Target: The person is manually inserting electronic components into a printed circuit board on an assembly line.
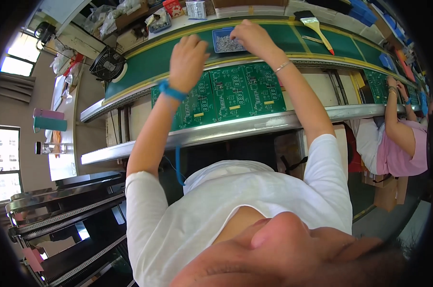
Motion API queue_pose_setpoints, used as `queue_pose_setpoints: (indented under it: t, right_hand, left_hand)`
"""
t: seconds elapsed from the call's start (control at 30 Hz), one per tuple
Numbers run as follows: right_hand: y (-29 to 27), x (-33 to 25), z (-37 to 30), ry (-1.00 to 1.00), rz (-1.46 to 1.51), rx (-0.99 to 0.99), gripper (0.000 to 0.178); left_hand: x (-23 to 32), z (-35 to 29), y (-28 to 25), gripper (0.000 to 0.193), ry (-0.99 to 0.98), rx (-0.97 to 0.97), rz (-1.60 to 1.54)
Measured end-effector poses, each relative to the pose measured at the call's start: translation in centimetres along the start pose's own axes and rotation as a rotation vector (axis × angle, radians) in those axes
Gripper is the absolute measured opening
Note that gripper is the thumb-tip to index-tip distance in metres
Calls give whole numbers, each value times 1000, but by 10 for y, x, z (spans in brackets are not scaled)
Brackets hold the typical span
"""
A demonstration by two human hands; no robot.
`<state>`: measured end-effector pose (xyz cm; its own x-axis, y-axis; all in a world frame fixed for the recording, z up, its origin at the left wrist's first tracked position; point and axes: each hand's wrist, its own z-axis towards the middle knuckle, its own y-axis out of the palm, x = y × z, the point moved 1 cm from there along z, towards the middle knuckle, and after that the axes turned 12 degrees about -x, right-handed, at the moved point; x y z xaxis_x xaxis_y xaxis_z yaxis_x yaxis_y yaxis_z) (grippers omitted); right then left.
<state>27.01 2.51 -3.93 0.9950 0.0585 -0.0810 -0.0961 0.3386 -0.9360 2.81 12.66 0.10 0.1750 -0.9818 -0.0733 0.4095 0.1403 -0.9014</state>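
My right hand [253, 38] reaches over the right rim of a small blue tray [215, 34]. Its fingers are bent together at the tray, their tips partly hidden. Many tiny clear parts [227, 44] lie in that tray. Left of it, above the upper left part of a green circuit board panel [230, 91], is my left hand [188, 62]. Its fingers are curled in, and what they hold, if anything, is hidden. The panel carries white digit displays and yellow parts. A blue wrist strap [172, 90] circles my left wrist, its cord [178, 165] hanging below.
Metal rails [235, 123] run along the panel's near side. Beyond lies a green belt [151, 57] with a brush [317, 28] on it at right. A black fan [108, 64] stands left. At far right a co-worker's hands [396, 86] are over more boards [376, 85].
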Motion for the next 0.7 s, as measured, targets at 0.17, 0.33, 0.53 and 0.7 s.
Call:
queue_pose_setpoints:
  t: [0.17, 0.33, 0.53, 0.7]
  right_hand:
    - [5, -24, 17, 181, -227, -178, 37]
    - [16, -8, 15, 180, -235, -58, 23]
    - [25, -1, 11, 206, -180, 60, 10]
    - [17, -7, 8, 180, -139, 87, 8]
  left_hand:
    - [-16, 71, 66, 14, 54, -175, 234]
    - [-15, 92, 100, 8, 53, -241, 242]
    - [-18, 89, 113, 11, 51, -154, 91]
    - [-11, 86, 115, 10, -36, -143, 69]
